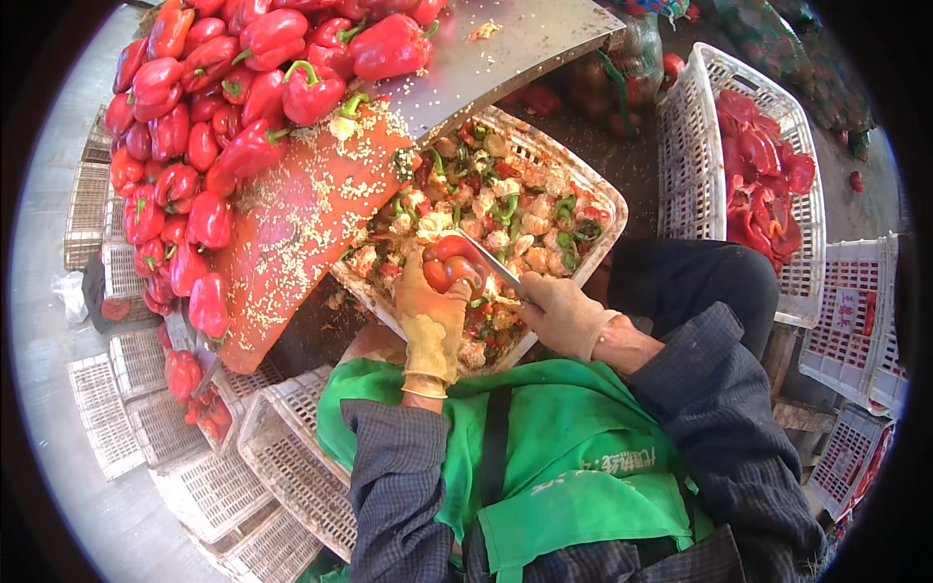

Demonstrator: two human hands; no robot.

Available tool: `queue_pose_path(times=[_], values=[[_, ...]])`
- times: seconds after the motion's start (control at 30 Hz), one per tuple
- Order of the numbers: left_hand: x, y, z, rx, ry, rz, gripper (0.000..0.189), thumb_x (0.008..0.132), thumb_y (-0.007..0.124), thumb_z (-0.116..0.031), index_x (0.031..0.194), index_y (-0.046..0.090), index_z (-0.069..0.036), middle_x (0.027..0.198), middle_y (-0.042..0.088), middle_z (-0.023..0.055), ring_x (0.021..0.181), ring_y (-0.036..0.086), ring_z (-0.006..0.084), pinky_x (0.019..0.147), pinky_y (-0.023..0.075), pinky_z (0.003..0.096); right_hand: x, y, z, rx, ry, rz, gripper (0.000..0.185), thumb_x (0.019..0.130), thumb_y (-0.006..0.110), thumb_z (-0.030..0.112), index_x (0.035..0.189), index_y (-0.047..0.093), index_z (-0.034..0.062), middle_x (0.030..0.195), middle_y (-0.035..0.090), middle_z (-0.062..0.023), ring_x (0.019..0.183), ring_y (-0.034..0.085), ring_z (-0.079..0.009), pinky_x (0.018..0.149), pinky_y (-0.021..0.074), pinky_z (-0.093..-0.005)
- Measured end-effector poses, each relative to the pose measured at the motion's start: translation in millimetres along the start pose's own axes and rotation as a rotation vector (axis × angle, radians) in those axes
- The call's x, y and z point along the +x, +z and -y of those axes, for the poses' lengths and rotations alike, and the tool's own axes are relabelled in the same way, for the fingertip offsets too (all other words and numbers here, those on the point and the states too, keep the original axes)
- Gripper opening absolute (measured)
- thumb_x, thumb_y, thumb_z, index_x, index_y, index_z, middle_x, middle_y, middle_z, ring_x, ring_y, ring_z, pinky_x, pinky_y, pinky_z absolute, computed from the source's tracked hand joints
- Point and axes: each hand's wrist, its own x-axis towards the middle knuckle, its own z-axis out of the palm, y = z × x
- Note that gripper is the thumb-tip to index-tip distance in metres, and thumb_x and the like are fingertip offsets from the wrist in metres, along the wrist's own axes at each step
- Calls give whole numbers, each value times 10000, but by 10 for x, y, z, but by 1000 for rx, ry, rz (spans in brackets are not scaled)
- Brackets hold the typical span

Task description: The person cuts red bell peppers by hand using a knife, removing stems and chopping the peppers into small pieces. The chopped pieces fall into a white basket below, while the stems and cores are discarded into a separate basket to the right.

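My left hand [431, 310], in a stained glove, grips a red bell pepper [453, 264] above a white plastic crate [611, 200]. In my gloved right hand [565, 312] is a knife [499, 268] whose blade reaches up to the pepper's far side; its tip is hard to make out there. Seedy pepper cores [536, 222] with green stems fill the crate below both hands. An orange-red board [291, 226] strewn with seeds lies to the left of the crate. Whole red bell peppers [208, 109] are heaped along it.
A metal tabletop [510, 44] juts out at the top. Cut red pepper pieces [765, 182] lie in a tall white crate [692, 160] on the right. Mesh sacks [783, 58] stand behind it. More crates [291, 444] are stacked at lower left and right.
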Motion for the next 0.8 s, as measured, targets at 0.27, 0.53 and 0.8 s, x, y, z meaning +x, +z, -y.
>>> queue_pose_path(times=[0.27,0.53,0.8], values=[[-101,-21,-258,-34,-147,52,823,656,890,-272,1317,495,17,1249,549,251,1133,580,395,949,496,434,78,-164,101,-221,-77,166,149,898,537,137,951,576,3,789,659,-243,809,660,-441,704,517,-520],[-71,168,-54,-58,-70,40,694,646,844,-130,1270,548,-58,1151,632,182,1060,627,361,918,505,436,325,-188,196,-401,9,283,191,883,518,98,966,620,-41,876,685,-254,872,692,-408,732,555,-478],[-87,221,20,51,28,73,793,685,837,-134,1372,454,-33,1211,567,257,1100,585,429,939,495,462,581,5,243,-334,90,275,206,879,527,106,1003,621,-29,883,690,-254,892,690,-412,748,552,-486]])
